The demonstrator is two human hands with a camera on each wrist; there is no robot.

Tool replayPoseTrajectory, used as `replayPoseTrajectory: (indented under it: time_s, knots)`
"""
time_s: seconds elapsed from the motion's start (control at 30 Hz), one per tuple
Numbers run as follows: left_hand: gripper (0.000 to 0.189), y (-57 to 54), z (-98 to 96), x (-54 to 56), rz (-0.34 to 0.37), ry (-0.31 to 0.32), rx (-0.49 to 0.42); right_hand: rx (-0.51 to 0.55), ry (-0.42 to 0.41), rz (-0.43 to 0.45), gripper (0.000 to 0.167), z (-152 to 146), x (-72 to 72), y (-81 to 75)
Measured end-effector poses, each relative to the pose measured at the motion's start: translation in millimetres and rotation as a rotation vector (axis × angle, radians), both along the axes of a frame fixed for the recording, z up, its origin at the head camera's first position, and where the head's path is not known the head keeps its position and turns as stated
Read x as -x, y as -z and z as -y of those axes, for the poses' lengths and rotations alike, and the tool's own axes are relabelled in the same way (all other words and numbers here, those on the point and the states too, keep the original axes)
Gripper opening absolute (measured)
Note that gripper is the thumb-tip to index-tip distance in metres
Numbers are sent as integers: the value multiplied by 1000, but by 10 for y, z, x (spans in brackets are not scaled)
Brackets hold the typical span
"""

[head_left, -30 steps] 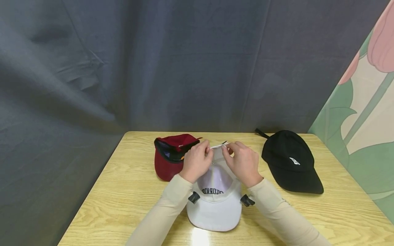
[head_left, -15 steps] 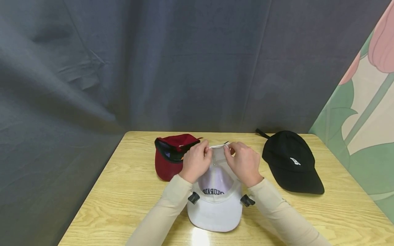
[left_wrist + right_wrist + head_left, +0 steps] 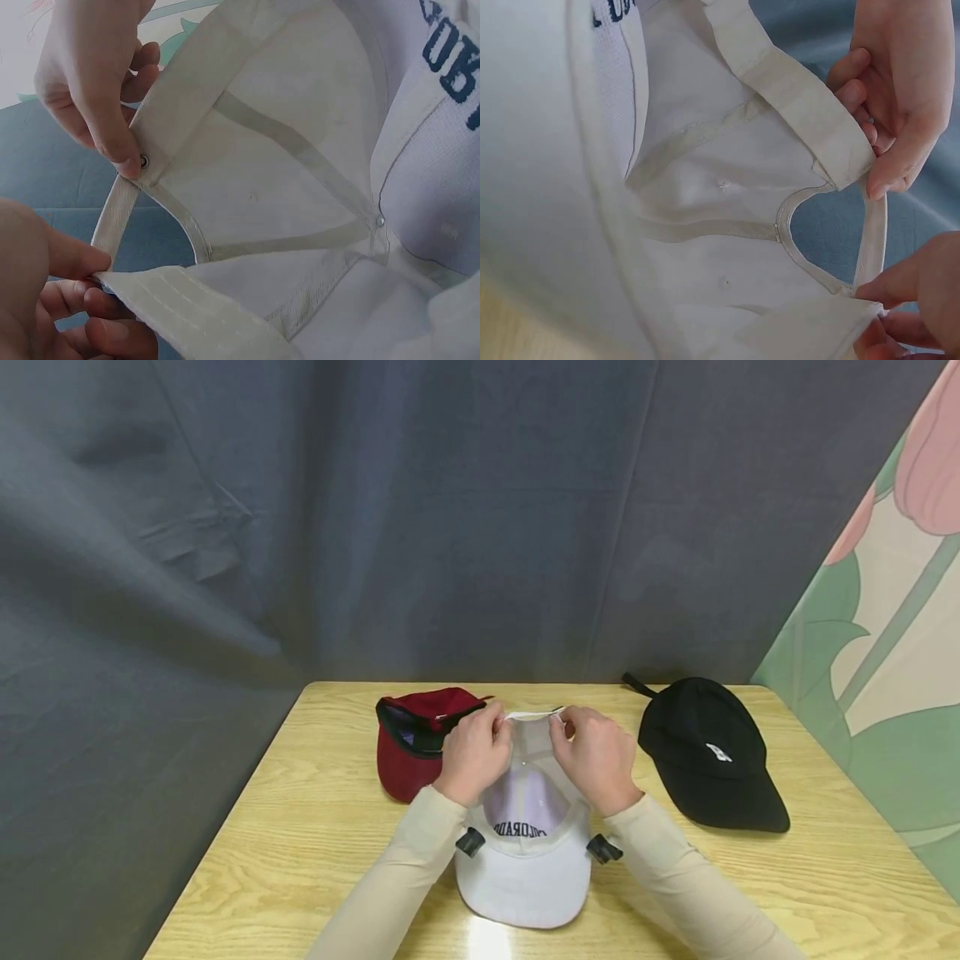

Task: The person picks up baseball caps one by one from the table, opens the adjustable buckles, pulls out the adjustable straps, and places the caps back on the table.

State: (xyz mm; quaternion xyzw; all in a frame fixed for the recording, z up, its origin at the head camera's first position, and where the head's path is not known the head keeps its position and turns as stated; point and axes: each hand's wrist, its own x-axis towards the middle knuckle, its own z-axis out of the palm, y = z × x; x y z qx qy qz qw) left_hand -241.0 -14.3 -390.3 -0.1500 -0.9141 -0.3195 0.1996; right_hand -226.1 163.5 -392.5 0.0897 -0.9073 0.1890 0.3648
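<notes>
A white baseball cap (image 3: 522, 885) lies inner side up, brim toward me, dark COLORADO lettering (image 3: 520, 829) showing inside. Across its rear opening runs a narrow white strap (image 3: 531, 716). With thumb and fingers, my left hand (image 3: 474, 756) pinches the left rear corner at the strap. The right hand (image 3: 597, 758) grips the opposite corner, and a dark tip shows above its fingers. In the left wrist view a small metal eyelet (image 3: 145, 160) sits beside the right thumb. The right wrist view shows the strap (image 3: 873, 238) stretched between both hands.
Behind my left hand, a dark red cap (image 3: 408, 768) rests with its inside showing. A black cap (image 3: 705, 743) with a small white emblem lies to the right, its strap pointing back. The wooden table (image 3: 300, 852) ends at a dark grey curtain (image 3: 465, 527).
My hands have drawn slightly apart, the left one shifting a little left. More of the white strap shows between them now. The red and black caps stay where they were.
</notes>
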Motion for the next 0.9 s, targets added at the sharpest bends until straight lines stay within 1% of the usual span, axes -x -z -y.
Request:
replayPoseTrajectory:
  time_s: [0.1, 0.23, 0.4, 0.57, 0.7, 0.9]
  knots:
    - [26, -6, 6, 6, -16, -6, -2, 3, -1, -3, 17, -8, 1, -5]
    - [25, -19, 16, 15, -20, -2, 8, -1, -24, -17, 16, -15, 1, -11]
    - [25, -28, 38, 22, -4, -16, 32, -10, -74, -21, 17, -24, -5, -18]
    - [27, -31, 29, 25, 9, 15, 39, -16, -103, -32, 16, -28, -5, -13]
    - [26, -34, 18, 25, -20, 33, 39, -20, -114, -48, 15, -27, 3, -17]
    - [25, -23, 22, 33, -34, 29, 32, -15, -96, -48, 16, -39, 11, -35]
